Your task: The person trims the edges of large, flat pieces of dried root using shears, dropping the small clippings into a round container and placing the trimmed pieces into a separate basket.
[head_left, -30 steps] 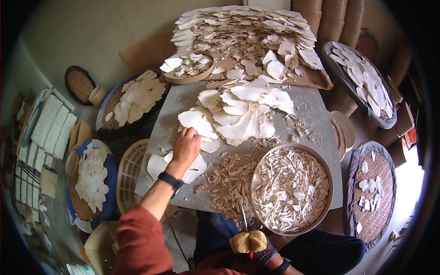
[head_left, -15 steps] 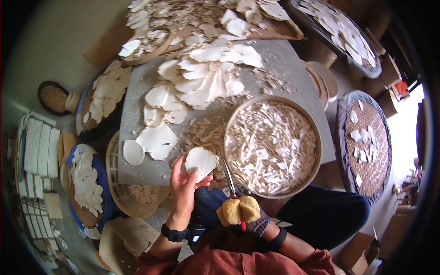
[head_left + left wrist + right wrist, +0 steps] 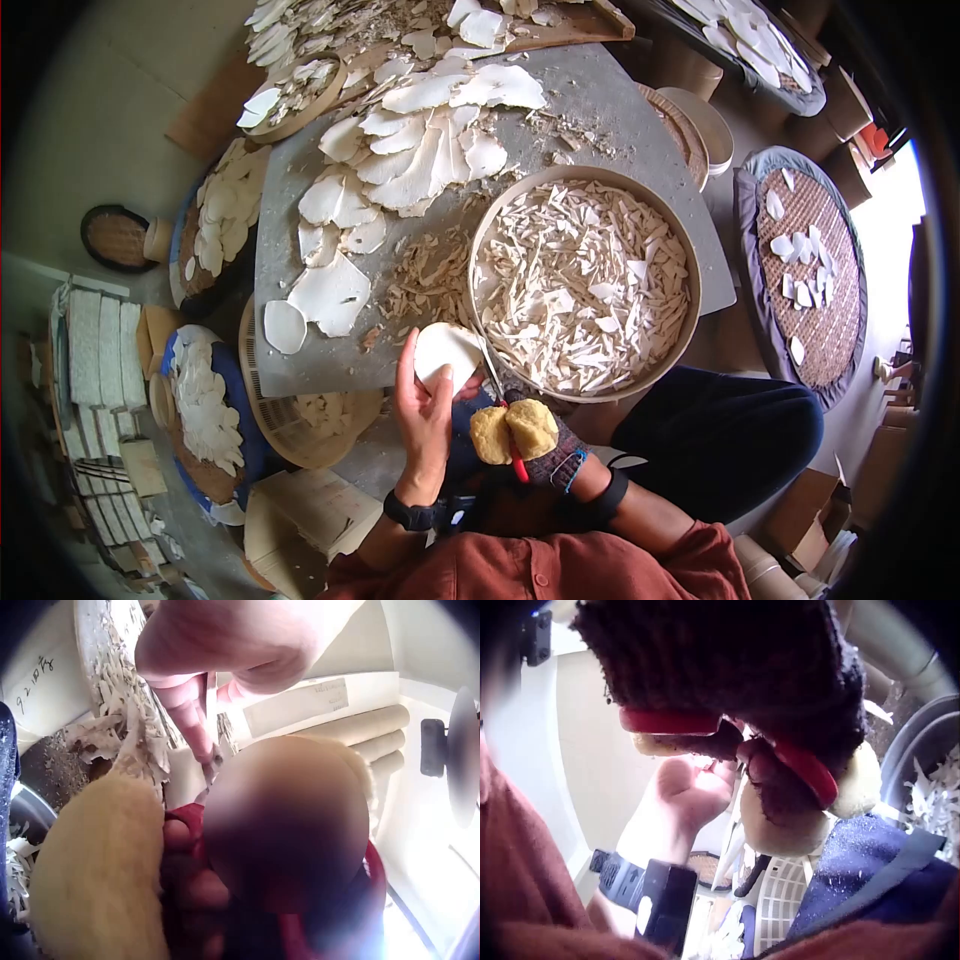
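Note:
My left hand (image 3: 424, 432) pinches a thin, white, rounded slice (image 3: 440, 352), thumb on its face and fingers behind. My right hand (image 3: 556, 462), in a dark knitted glove with bare fingertips, grips scissors (image 3: 492, 372). Their red handles (image 3: 519, 466) are padded with yellow foam (image 3: 490, 436). The blades point up and meet the slice's right edge. In the right wrist view the gloved hand (image 3: 727, 660) covers much of the handles. Just beyond, a round tray (image 3: 580, 398) is full of cut white strips.
On the grey table (image 3: 600, 110) lie overlapping white slices (image 3: 430, 160) and brownish scraps (image 3: 425, 275). A wooden board (image 3: 570, 30) with more slices stands behind. A plastic basket (image 3: 262, 400) sits below the left edge; woven trays (image 3: 805, 340) stand on both sides.
My left hand left the slices on the table and brought one white slice back to the scissors. The scissors have tilted to its edge, and the head view has shifted.

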### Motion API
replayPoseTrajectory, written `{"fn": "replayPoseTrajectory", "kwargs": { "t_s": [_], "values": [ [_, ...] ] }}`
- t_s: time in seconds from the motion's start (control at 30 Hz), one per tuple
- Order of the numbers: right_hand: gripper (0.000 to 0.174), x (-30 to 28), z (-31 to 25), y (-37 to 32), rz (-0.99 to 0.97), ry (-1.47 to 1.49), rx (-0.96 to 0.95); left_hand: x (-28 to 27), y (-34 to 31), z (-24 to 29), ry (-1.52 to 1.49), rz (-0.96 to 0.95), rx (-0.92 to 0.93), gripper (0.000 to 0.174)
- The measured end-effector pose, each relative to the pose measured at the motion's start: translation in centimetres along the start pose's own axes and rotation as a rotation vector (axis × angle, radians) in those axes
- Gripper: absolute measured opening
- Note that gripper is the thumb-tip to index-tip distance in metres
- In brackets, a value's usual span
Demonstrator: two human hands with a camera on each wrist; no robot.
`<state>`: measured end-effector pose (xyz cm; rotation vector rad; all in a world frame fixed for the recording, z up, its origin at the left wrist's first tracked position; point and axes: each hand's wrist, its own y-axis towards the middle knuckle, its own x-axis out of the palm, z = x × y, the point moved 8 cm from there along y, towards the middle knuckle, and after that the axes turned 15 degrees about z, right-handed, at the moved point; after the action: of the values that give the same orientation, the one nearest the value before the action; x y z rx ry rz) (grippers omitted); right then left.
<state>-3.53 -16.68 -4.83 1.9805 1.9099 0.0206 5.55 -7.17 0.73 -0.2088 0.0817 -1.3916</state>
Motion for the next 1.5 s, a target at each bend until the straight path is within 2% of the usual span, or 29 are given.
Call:
{"fn": "replayPoseTrajectory", "kwargs": {
  "t_s": [0.03,0.1,0.2,0.27,0.33,0.43,0.47,0.6,0.67,0.8,0.87,0.97,1.03,1.1,1.13,1.23,1.27,1.3,1.33,1.4,1.5],
  "values": [
    [0.037,0.8,0.8,-0.4,-0.037,0.074,0.085,-0.1,0.4,0.1,0.023,-0.002,0.025,0.050],
    [0.032,1.1,0.1,-1.0,-0.135,-0.092,0.006,-0.3,0.7,0.2,0.016,0.007,-0.002,0.048],
    [0.029,1.0,-0.2,-0.5,-0.152,0.041,0.114,-0.2,1.3,0.0,0.021,-0.061,-0.017,0.048],
    [0.028,1.6,1.1,-1.0,-0.048,0.366,0.300,-0.2,2.1,0.7,0.063,-0.164,0.000,0.048],
    [0.028,1.4,0.9,-0.5,-0.042,0.458,0.367,0.2,1.9,1.0,0.070,-0.234,-0.057,0.047],
    [0.028,1.2,0.9,-0.7,-0.097,0.384,0.408,-0.2,2.1,0.4,0.087,-0.288,-0.137,0.047],
    [0.027,1.9,2.1,-1.5,-0.064,0.442,0.495,-0.4,2.1,0.0,0.089,-0.296,-0.164,0.047],
    [0.025,2.1,1.9,-1.6,-0.147,0.254,0.396,-0.5,2.3,0.4,0.110,-0.324,-0.146,0.048],
    [0.025,1.7,1.5,-1.0,-0.162,0.277,0.410,-0.1,1.8,0.9,0.133,-0.365,-0.179,0.048],
    [0.025,1.4,1.1,-1.3,-0.070,0.544,0.546,-0.4,1.7,0.0,0.156,-0.420,-0.268,0.048],
    [0.026,1.0,-0.1,-0.9,-0.221,0.305,0.414,-0.8,1.7,-0.4,0.160,-0.431,-0.296,0.047],
    [0.027,1.0,0.0,-0.7,-0.152,0.484,0.399,-0.8,1.9,0.2,0.149,-0.490,-0.299,0.046],
    [0.026,1.0,-0.7,0.3,-0.001,1.177,0.619,-0.6,1.9,0.6,0.180,-0.537,-0.253,0.046],
    [0.026,0.7,-0.7,0.9,0.084,1.228,0.596,-0.4,1.8,0.6,0.250,-0.583,-0.167,0.046],
    [0.027,0.3,-0.4,1.3,0.085,0.928,0.470,-0.2,1.7,0.7,0.238,-0.550,-0.237,0.048],
    [0.029,0.1,-0.5,1.2,0.046,0.926,0.519,-1.1,2.1,0.7,0.052,-0.285,-0.233,0.049],
    [0.030,-0.4,-0.8,1.3,0.015,0.567,0.303,-2.4,2.3,-0.6,-0.012,-0.087,-0.145,0.051],
    [0.031,-0.6,-1.5,1.2,-0.024,0.207,0.090,-2.6,2.2,-1.1,-0.043,-0.016,-0.117,0.050],
    [0.025,-0.4,-2.1,1.0,-0.076,0.156,0.045,-3.0,2.2,-1.9,-0.074,0.053,-0.115,0.049],
    [0.025,1.5,1.2,-0.8,-0.079,0.410,0.419,-3.6,2.4,-2.6,-0.114,0.118,-0.115,0.046],
    [0.024,2.1,1.9,-1.0,-0.080,0.476,0.552,-3.3,2.8,-2.3,-0.123,0.094,-0.116,0.044]
  ]
}}
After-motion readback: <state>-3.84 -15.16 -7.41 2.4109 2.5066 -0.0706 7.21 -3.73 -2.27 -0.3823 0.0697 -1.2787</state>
